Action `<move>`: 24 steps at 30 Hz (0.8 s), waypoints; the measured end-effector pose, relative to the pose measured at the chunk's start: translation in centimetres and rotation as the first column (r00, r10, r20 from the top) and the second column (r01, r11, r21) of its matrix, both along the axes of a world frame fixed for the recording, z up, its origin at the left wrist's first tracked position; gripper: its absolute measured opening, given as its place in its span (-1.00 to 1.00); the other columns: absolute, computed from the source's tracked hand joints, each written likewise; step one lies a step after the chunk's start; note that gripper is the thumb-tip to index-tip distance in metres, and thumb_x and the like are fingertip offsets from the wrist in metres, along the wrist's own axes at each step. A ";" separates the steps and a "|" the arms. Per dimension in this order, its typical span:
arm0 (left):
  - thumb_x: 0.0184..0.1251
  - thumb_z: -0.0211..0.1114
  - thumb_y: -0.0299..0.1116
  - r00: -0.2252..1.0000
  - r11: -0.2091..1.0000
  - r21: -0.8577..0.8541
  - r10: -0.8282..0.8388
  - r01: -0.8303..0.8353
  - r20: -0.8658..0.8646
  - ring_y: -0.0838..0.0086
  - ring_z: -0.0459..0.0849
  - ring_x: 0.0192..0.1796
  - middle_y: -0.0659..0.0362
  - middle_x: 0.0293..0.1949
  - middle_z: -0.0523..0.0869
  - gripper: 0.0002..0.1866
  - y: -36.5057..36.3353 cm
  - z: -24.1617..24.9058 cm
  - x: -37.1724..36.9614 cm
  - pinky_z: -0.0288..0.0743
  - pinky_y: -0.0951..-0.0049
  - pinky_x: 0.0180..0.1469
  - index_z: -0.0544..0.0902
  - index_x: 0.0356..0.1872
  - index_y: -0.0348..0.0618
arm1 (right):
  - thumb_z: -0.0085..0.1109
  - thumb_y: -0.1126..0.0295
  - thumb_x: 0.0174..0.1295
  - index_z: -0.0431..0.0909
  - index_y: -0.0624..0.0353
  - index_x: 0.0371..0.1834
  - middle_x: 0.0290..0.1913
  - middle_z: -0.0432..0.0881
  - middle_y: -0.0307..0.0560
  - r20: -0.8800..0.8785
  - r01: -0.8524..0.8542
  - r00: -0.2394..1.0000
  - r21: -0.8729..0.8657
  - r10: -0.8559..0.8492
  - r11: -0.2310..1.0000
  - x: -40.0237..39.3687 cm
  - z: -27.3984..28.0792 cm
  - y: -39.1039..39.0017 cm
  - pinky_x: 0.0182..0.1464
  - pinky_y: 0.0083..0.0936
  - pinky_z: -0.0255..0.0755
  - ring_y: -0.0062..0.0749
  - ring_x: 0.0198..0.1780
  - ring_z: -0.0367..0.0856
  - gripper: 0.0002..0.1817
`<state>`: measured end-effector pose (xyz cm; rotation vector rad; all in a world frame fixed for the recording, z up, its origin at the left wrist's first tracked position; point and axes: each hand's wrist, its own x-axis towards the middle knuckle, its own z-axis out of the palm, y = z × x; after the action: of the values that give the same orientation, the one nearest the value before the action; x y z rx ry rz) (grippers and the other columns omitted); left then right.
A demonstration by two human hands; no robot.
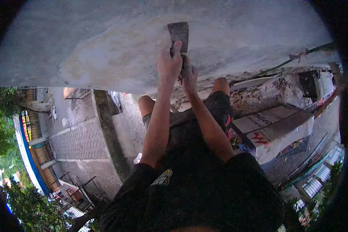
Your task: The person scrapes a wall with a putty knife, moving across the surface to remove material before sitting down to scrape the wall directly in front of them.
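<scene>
A scraper [178, 31] with a wide, dark, flat blade lies against the pale grey wall [116, 50], its blade pointing up in the view. My left hand [169, 63] is closed around the lower blade and neck, with the thumb pressed along the blade. Just below it, my right hand [189, 78] grips the handle, most of which the fingers hide. Around the blade the wall surface is patchy, with a lighter, yellowish area spreading to the left.
A dark cable [280, 63] runs along the wall's lower edge at right. Below it stands a large box-like object with printed lettering [265, 120]. Brick paving [79, 141] and a low kerb [109, 133] are at left, with a small wooden table [74, 194] farther off.
</scene>
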<state>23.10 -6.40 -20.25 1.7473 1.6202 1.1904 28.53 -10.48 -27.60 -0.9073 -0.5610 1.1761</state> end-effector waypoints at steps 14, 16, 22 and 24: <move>0.22 0.06 -0.16 0.968 0.996 -0.006 -0.090 0.094 0.234 0.50 0.37 -0.54 0.15 -0.58 0.49 -0.67 -0.1 0.9 0.2 0.27 0.47 -0.46 0.46 -0.48 -0.30 | -0.12 0.01 0.20 0.36 0.19 -0.73 -0.78 0.31 -0.26 -0.015 -0.032 0.999 0.011 0.032 0.999 0.3 0.9 -0.2 -0.74 -0.63 0.08 -0.64 -0.77 0.23 -0.49; 0.23 0.05 -0.17 0.981 0.996 0.033 -0.088 0.084 0.171 0.51 0.38 -0.53 0.17 -0.58 0.49 -0.67 0.0 0.9 0.1 0.28 0.49 -0.45 0.46 -0.47 -0.30 | -0.13 0.00 0.20 0.36 0.19 -0.73 -0.79 0.31 -0.27 -0.017 -0.028 0.999 0.019 0.028 0.999 0.1 0.8 0.0 -0.74 -0.63 0.08 -0.64 -0.77 0.23 -0.49; 0.23 0.04 -0.16 0.957 0.989 -0.095 -0.083 0.113 0.279 0.47 0.49 -0.49 0.14 -0.60 0.49 -0.66 0.0 0.4 0.2 0.33 0.45 -0.43 0.46 -0.43 -0.32 | -0.12 0.00 0.20 0.36 0.19 -0.73 -0.79 0.32 -0.27 -0.047 -0.015 0.999 -0.005 0.015 1.000 0.0 0.2 -0.3 -0.75 -0.63 0.08 -0.63 -0.79 0.24 -0.49; 0.23 0.04 -0.16 0.947 0.984 -0.105 -0.102 0.141 0.306 0.46 0.51 -0.50 0.13 -0.60 0.49 -0.66 -0.2 1.4 0.2 0.33 0.42 -0.45 0.47 -0.43 -0.32 | -0.12 -0.01 0.20 0.36 0.18 -0.73 -0.79 0.32 -0.27 -0.064 -0.033 0.997 -0.021 0.032 0.999 0.0 0.6 -0.1 -0.76 -0.63 0.08 -0.63 -0.79 0.24 -0.48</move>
<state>23.26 -6.62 -18.87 1.4830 1.3579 1.2002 28.55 -10.60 -27.04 -0.8797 -0.5139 1.2386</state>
